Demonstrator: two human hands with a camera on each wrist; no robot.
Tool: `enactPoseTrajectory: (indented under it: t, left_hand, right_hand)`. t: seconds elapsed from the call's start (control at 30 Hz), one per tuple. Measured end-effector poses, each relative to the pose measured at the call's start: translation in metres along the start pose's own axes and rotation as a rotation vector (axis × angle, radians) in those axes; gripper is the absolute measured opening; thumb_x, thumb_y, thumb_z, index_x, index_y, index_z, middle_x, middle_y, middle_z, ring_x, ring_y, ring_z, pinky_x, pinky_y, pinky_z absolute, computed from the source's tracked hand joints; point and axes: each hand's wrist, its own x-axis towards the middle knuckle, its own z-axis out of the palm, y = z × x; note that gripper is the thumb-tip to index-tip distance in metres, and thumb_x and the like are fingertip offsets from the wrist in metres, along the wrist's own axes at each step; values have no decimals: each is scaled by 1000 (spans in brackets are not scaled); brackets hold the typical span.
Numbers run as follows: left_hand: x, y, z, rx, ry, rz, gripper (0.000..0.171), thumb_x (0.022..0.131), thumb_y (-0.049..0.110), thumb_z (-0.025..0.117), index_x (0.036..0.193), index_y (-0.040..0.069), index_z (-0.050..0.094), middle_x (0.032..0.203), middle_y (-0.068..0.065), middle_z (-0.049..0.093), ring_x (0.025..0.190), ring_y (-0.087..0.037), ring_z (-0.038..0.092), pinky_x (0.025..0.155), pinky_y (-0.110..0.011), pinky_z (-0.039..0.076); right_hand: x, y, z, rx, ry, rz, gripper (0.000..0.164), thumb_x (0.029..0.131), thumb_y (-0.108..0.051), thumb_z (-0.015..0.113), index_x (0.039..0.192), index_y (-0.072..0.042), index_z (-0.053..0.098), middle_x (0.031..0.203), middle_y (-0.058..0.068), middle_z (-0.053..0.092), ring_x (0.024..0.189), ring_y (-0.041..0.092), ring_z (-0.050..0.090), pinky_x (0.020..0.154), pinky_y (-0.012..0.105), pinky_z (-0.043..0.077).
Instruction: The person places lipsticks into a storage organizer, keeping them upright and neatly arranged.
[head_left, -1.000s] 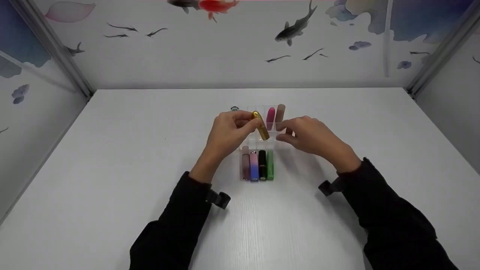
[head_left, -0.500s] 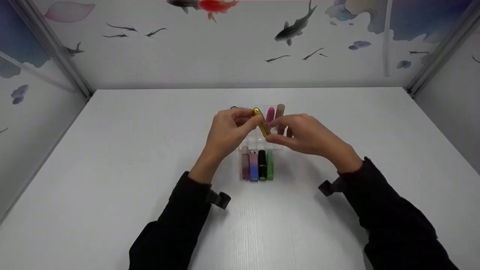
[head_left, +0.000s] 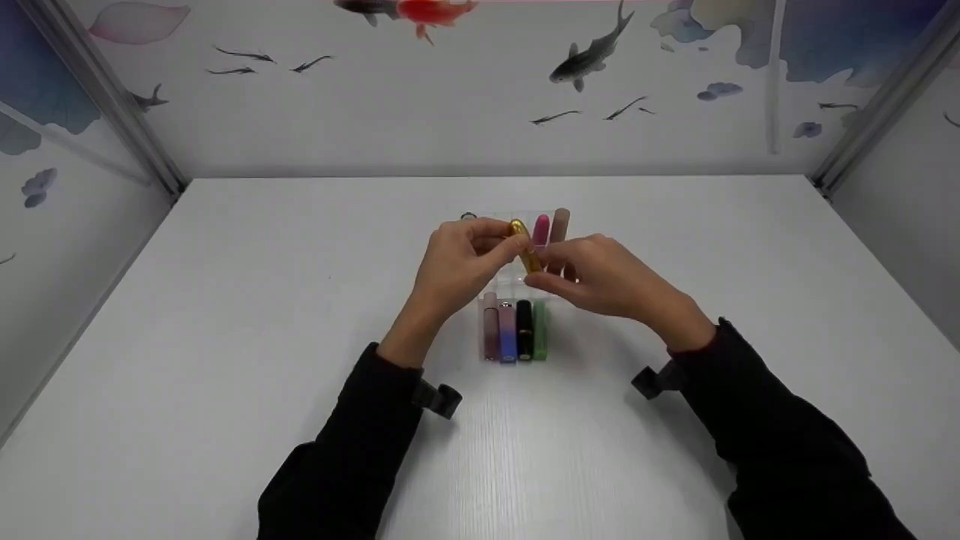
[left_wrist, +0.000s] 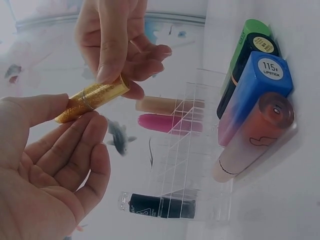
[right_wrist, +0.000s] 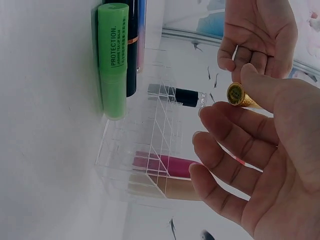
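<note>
A gold lipstick tube (left_wrist: 97,99) is held slanted in the air above a clear divided organizer (right_wrist: 162,135). My left hand (head_left: 463,259) pinches its rounded end between thumb and fingers. The thumb and index finger of my right hand (head_left: 600,277) grip its flat end, as the left wrist view shows. Behind the hands, a pink lipstick (left_wrist: 165,123) and a beige tube (left_wrist: 165,105) stand in organizer slots. Another slot holds a black tube with a clear top (left_wrist: 160,205).
In front of the organizer lie a mauve tube (head_left: 491,330), a pink-blue lipstick (head_left: 508,334), a black lipstick (head_left: 525,330) and a green lip balm (right_wrist: 114,60), side by side on the white table (head_left: 300,337). Printed panels (head_left: 450,112) enclose the back and sides.
My right hand has come in from the right and taken hold of the gold tube's lower end. The left hand keeps its grip, with the tube shifted slightly right.
</note>
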Motion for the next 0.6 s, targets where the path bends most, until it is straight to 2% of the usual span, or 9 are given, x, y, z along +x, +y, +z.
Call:
enactPoseTrajectory:
  t: [0.27,0.6]
  left_hand:
    - [0,-2,0,21,4,13,34,88,40,64,101,10,73,90,0,72,77,-12,67,72,-25,54]
    - [-1,-1,1,-5,10,-62,31,90,38,62,101,11,72,90,-1,72,82,-13,68,76,-25,55]
  right_hand:
    - [-1,1,0,-17,18,-24,27,92,-42,57,94,-17,67,68,-8,63,56,9,47,50,24,43]
    - [0,-1,1,-24,4,-47,29,90,-45,58,91,-19,70,65,-8,61,54,8,46,49,24,42]
